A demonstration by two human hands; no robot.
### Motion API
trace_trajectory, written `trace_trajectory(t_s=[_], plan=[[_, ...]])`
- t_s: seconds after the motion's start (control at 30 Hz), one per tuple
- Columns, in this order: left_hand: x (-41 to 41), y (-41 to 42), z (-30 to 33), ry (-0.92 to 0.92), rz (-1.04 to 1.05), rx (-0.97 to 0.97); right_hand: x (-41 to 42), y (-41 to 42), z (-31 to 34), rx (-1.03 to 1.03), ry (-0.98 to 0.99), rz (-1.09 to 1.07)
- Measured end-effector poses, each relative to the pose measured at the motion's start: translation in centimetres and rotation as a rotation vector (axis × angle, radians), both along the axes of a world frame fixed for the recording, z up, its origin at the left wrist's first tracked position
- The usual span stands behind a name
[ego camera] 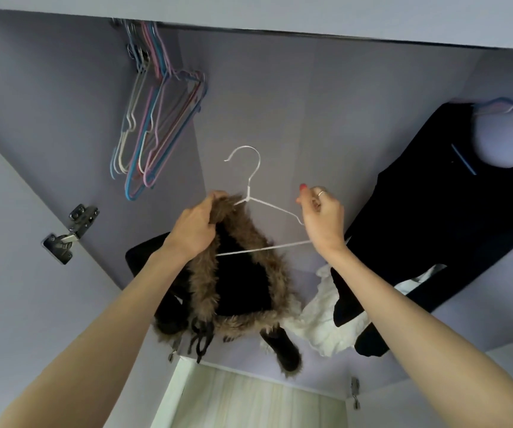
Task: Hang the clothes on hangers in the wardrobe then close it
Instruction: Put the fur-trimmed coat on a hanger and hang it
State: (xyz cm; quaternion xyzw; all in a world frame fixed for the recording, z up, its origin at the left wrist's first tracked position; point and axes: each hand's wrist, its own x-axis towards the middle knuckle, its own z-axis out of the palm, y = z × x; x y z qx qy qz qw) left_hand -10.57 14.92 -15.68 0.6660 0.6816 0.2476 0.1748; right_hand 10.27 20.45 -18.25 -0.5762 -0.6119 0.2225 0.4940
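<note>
Both hands work mid-air before the open wardrobe: left hand (195, 225) clutches the fur-trimmed black garment (236, 273) onto the white wire hanger (267, 205); right hand (323, 216) pinches its far shoulder. Soft, probably light, the garment may slide on thin wire, so grip near the collar.

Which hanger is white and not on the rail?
The white hanger in the middle, held by both hands with the furry garment. The coloured hangers hang on the rail.

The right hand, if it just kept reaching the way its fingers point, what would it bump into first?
Probably nothing nearby: the right hand, beside the white hanger, points up into open space toward the wardrobe's back wall. Depth is hard to judge.
</note>
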Motion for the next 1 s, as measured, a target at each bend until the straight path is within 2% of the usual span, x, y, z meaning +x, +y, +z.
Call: trace_trajectory(t_s=[0.07,0.23,0.33,0.6,0.7,0.77,0.9,1.0], plan=[[-0.1,0.0,0.1,-0.059,0.048,0.017,0.5,-1.1,-0.9,-0.014,-0.094,0.057],[0.2,-0.2,0.6,-0.439,0.117,0.023,-0.5,-2.2,-6.5,-0.442,-0.433,0.330],[0.0,-1.1,2.1,-0.685,0.151,0.049,-1.7,-1.6,-7.6,-0.613,-0.447,0.391],[-1.1,-3.4,5.1,-0.991,0.254,0.114,-6.0,1.8,-7.7,-0.505,-0.585,0.509],[-1.9,-3.8,5.6,-1.018,0.285,0.113,-7.4,1.6,-7.5,-0.533,-0.428,0.497],[-2.9,-3.8,5.4,-1.003,0.322,0.103,-7.5,1.7,-7.5,-0.610,-0.287,0.409],[-4.0,-4.3,4.3,-1.032,0.412,0.020,-5.6,1.8,-6.9,-0.788,0.167,0.225],[-4.1,-4.4,2.6,-1.056,0.473,0.006,-2.9,2.3,-5.7,-0.887,0.391,0.192]])
